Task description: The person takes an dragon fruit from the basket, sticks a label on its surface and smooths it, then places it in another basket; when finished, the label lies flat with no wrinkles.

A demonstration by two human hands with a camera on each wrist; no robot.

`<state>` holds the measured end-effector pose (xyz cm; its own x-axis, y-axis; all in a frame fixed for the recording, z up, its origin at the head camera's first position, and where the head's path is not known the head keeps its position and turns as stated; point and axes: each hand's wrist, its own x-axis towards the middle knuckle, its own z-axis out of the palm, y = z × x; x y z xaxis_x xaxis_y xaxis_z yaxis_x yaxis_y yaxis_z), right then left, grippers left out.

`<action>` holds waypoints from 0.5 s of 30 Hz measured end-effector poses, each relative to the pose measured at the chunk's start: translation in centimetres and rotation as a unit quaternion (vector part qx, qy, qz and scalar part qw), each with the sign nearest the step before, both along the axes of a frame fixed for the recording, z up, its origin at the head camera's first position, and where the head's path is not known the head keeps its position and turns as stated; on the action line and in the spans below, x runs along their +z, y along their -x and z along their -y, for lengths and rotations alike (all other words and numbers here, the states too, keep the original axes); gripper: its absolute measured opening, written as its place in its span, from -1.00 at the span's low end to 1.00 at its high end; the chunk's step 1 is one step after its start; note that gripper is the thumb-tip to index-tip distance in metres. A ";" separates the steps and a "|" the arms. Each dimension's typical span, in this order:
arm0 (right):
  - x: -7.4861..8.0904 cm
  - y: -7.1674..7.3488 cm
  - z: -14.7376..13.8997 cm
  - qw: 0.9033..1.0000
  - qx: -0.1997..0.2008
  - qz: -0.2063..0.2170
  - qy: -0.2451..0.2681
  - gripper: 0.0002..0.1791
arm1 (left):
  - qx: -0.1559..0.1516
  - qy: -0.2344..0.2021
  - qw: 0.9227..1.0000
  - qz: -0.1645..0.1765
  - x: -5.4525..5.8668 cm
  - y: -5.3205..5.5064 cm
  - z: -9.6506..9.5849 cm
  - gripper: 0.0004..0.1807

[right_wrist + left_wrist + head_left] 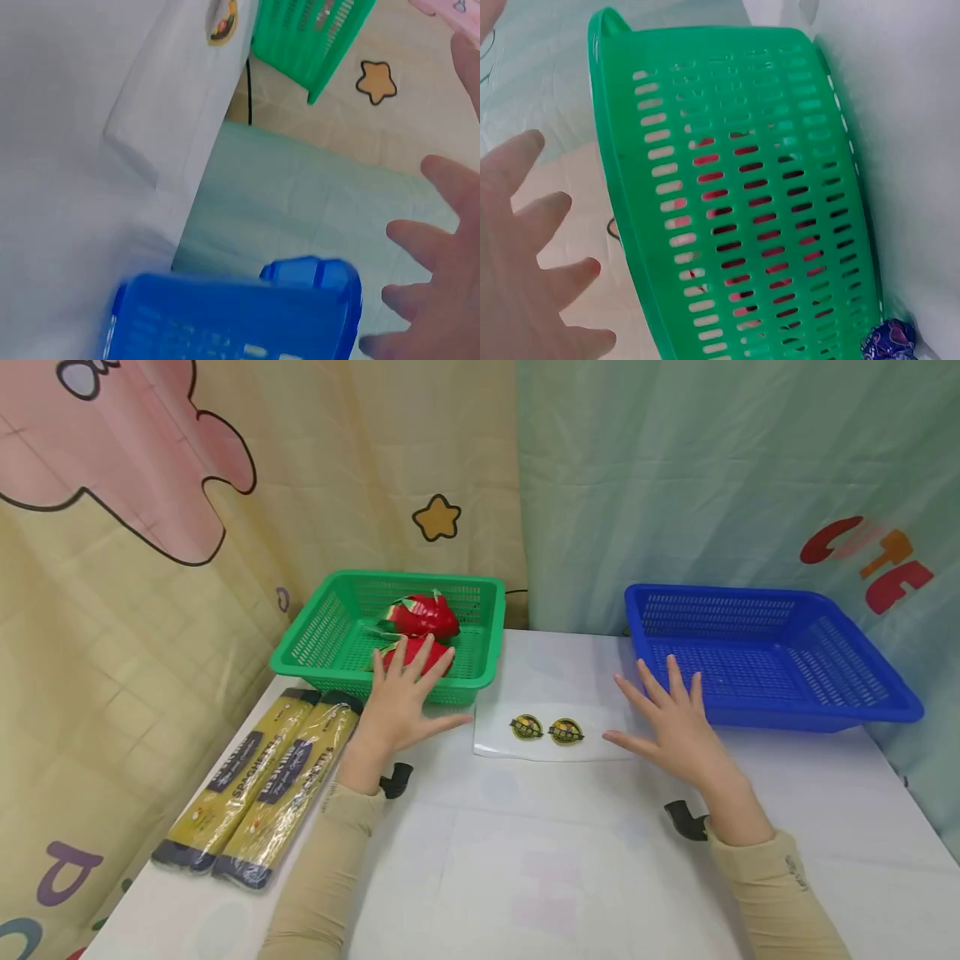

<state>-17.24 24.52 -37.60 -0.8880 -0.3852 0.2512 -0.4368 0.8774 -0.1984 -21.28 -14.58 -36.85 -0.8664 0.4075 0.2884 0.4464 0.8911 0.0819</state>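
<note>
My left hand is spread over the near rim of a green basket, its fingers straight and holding nothing. Inside that basket lie two shiny red things with green tips, perhaps dragon fruit; the nearer one is partly hidden by my fingers. In the left wrist view, the fingers stand apart from the basket wall. My right hand, also spread, is in front of the left corner of a blue basket. Between the hands lies a flat white packet with two round yellow-and-black emblems.
Two packs of spaghetti in clear wrap lie side by side along the table's left edge. Patterned curtains hang behind both baskets and down the sides. A black strap end shows by the left wrist, another by the right.
</note>
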 end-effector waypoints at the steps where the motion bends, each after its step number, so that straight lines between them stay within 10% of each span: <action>1: 0.0 0.0 0.2 1.000 0.012 0.002 0.015 -0.08 | -0.001 -0.016 1.000 0.000 0.1 0.1 0.2 0.02; 7: 0.3 0.1 2.6 0.989 0.078 0.046 0.117 -0.11 | -0.024 -0.181 0.982 -0.045 0.3 0.4 1.9 -0.10; 15: 2.2 2.7 7.5 0.948 0.180 0.074 0.252 -0.25 | -0.035 -0.406 0.904 -0.132 0.5 0.6 2.9 -0.21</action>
<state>-19.96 17.05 -35.45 -0.7613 -0.5351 0.3662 -0.6247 0.4540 -0.6353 -21.84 -17.48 -36.39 -0.7043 0.0207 0.7096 0.5992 0.5533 0.5786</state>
